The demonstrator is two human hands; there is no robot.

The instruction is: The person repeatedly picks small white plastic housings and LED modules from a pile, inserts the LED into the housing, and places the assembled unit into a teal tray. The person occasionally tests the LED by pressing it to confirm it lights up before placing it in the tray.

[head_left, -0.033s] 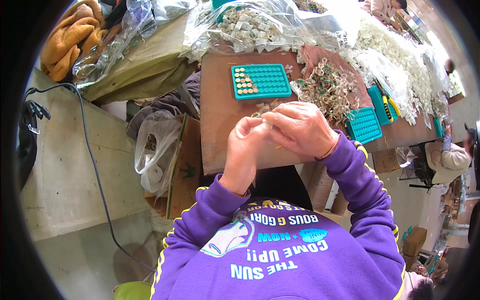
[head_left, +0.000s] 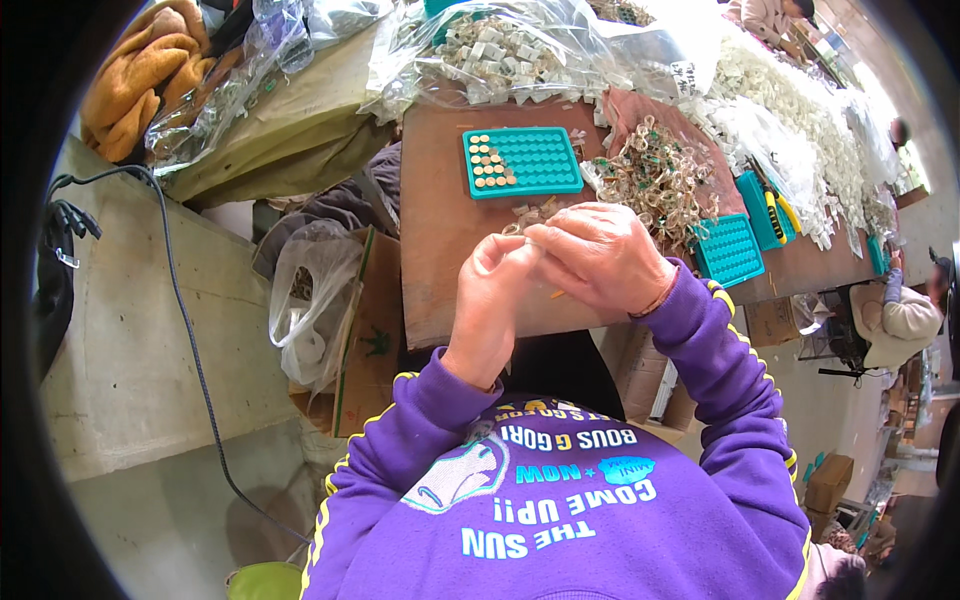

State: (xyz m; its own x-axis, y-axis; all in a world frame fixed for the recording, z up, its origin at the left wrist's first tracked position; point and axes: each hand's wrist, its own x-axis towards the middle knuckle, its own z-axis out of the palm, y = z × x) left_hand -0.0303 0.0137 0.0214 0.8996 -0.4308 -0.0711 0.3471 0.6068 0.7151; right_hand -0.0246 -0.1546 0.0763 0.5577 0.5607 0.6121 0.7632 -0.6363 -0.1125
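Left hand [head_left: 490, 295] and right hand [head_left: 608, 255] meet fingertips; I can't tell if they grasp anything. The teal tray [head_left: 546, 164] lies crosswise beyond the grip, right hand nearer.

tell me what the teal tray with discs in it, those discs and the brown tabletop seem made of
Teal tray: likely molded plastic, smooth finish, from its even color and regular wells.
Discs: pale gold, perhaps metal, but too small to rule out wood or plastic.
Brown tabletop: possibly wooden board, matte, since it looks flat and dull.
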